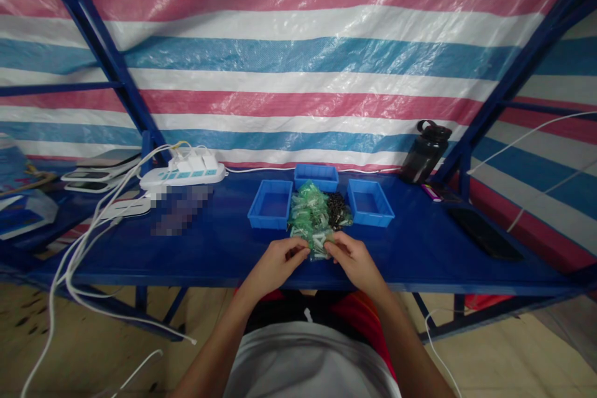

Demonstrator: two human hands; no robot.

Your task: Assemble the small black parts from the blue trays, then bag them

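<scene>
A clear plastic bag (319, 246) with small whitish pieces in it lies near the front of the blue table. My left hand (285, 260) pinches its left edge between thumb and fingers. On the opposite edge, my right hand (353, 256) is closed in a similar pinch. Just behind the bag is a heap of crumpled greenish plastic bags (308, 204), their contents too small to make out. Small dark parts (337, 209) are piled against the heap's right side.
Around the heap stand a left blue tray (269, 222), a back blue tray (316, 178) and a right blue tray (373, 219). A black bottle (424, 152) and a dark phone-like slab (485, 233) are at right. A white power strip (186, 176) with trailing cables sits at left.
</scene>
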